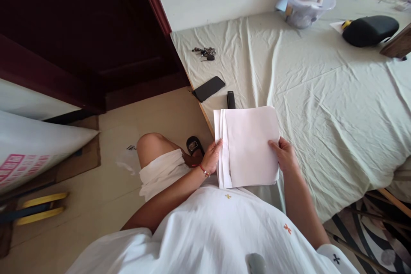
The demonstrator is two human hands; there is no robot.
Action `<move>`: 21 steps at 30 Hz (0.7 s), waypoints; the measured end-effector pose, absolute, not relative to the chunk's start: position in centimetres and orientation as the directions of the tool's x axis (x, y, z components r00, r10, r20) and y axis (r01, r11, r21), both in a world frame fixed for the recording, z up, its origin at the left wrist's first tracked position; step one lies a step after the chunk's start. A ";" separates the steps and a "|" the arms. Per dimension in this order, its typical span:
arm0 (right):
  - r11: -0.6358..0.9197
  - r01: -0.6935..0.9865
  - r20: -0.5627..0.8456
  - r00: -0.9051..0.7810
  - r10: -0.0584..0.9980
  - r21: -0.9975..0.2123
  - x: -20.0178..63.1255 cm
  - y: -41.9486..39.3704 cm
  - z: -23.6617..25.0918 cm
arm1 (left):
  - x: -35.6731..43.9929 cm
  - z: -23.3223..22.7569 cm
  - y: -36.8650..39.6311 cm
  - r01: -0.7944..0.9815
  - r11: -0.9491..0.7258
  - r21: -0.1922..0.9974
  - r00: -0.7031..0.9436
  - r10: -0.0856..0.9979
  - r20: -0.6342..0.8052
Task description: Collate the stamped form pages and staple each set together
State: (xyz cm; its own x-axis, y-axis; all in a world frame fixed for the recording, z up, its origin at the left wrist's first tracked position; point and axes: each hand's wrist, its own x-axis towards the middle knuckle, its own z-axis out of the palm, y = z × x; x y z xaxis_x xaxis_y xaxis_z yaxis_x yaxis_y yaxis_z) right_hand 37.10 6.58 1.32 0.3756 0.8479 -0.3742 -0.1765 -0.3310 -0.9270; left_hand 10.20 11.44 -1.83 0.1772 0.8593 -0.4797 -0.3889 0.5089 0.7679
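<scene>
A stack of white paper sheets [252, 145] is held up in front of my shirt, over the front edge of the cloth. Its sheets are fanned unevenly along the left side. My left hand [212, 156] grips that left edge, thumb on top and fingers underneath. On the opposite edge, my right hand [285, 153] pinches the stack between thumb and fingers. Just beyond the paper lies a small black stapler-like object [230, 99], its near end close to the sheets. A black phone [209, 89] rests to its left near the table's edge.
A wrinkled pale green cloth [308, 94] covers the table. Keys [205, 53] lie near the far left corner. At the back stand a clear plastic basket [305, 10] and a black rounded object [370, 31]. A white sack [41, 150] is on the floor at left.
</scene>
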 end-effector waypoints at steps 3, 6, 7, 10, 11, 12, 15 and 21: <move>-0.338 -0.151 -0.370 0.363 0.855 -0.929 37.1 6.6 1.2 | 10.3 -1.6 11.3 -0.381 0.496 0.780 0.199 0.868 -0.455; -0.338 -0.077 -0.341 0.386 0.857 -0.938 37.3 6.6 0.9 | 10.4 -1.2 11.3 -0.372 0.479 0.795 0.218 0.878 -0.427; -0.344 -0.017 -0.321 0.404 0.857 -0.939 37.4 6.6 0.8 | 10.4 -1.1 11.3 -0.372 0.472 0.799 0.221 0.881 -0.418; -0.359 0.189 -0.232 0.483 0.844 -0.914 37.5 6.9 0.8 | 10.4 -1.2 11.2 -0.366 0.451 0.814 0.221 0.892 -0.394; -0.350 0.222 -0.199 0.505 0.839 -0.910 37.6 7.0 0.8 | 10.4 -1.3 11.1 -0.366 0.445 0.817 0.223 0.895 -0.387; -0.333 0.224 -0.178 0.519 0.836 -0.916 37.5 7.2 0.9 | 10.3 -1.4 11.0 -0.365 0.442 0.819 0.228 0.896 -0.382; -0.296 0.074 -0.224 0.489 0.843 -0.952 37.3 7.5 1.5 | 10.2 -1.6 10.9 -0.372 0.454 0.810 0.249 0.889 -0.384; -0.389 -0.276 -0.465 0.314 0.828 -0.879 36.9 7.1 2.6 | 10.1 -1.6 10.9 -0.369 0.459 0.808 0.262 0.886 -0.383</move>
